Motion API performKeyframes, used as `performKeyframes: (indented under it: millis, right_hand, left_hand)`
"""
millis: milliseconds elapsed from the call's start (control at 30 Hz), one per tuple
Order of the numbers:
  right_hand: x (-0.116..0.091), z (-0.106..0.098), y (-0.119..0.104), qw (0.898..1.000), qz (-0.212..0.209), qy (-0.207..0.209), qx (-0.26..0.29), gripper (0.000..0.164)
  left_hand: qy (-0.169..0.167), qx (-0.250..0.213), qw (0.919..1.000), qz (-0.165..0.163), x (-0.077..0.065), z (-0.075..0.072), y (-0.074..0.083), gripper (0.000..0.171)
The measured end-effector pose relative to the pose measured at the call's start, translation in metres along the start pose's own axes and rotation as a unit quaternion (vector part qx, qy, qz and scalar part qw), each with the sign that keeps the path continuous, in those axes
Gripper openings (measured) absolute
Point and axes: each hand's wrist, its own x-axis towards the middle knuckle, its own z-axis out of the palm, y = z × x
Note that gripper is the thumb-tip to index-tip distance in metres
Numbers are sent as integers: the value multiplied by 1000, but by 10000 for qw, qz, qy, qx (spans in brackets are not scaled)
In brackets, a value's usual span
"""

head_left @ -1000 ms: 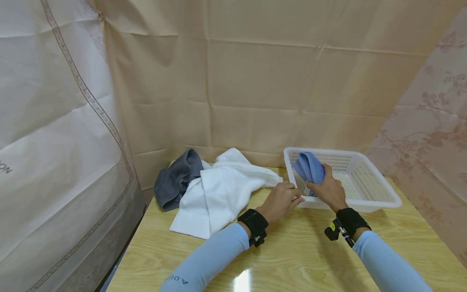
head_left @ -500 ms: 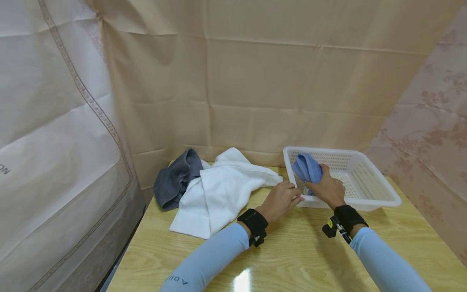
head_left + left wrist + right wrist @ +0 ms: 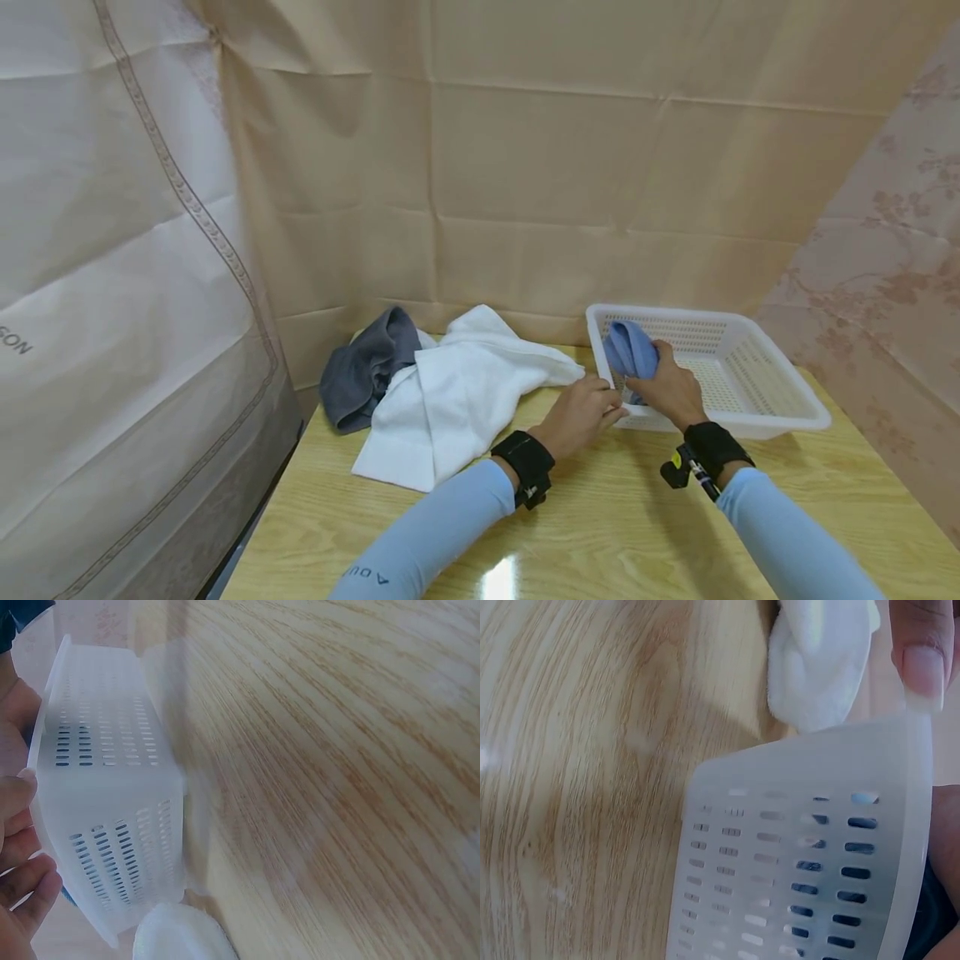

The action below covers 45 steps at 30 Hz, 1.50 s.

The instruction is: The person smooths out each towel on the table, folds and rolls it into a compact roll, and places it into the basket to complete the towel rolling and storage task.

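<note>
The blue cloth (image 3: 630,346) sat inside the white basket (image 3: 772,423), at its left end, folded up in a soft bundle. The right hand (image 3: 672,387) reached over the basket's front edge and had the bundle pinched between thumb and fingers. The left hand (image 3: 573,412) had its fingers bent over the basket's front left corner, holding the rim; how hard, I could not tell. A messy white cloth (image 3: 468,383) lay just left of the basket, its tip close to that hand, and a grey cloth (image 3: 367,371) was bunched farther left, all on the table (image 3: 600,533). I thought the bundle might come undone if the right hand let go too fast. The basket might skid if it got pushed while the left hand was loose.
</note>
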Motion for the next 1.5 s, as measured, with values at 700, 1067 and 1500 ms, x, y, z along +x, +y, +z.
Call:
performKeyframes:
  millis: [700,1067,1500]
  right_hand:
    - [5,-3,-6,9958,220,-875,127,91]
    - [10,1,-5,9963,158,-843,21,87]
    - [15,6,-7,9950,216,-922,-312,80]
  left_hand:
    - [36,-46,10000,1,0,2,1,17]
    - [4,-1,10000,-32,0,0,0,17]
    - [-34,14,10000,1,0,-1,0,17]
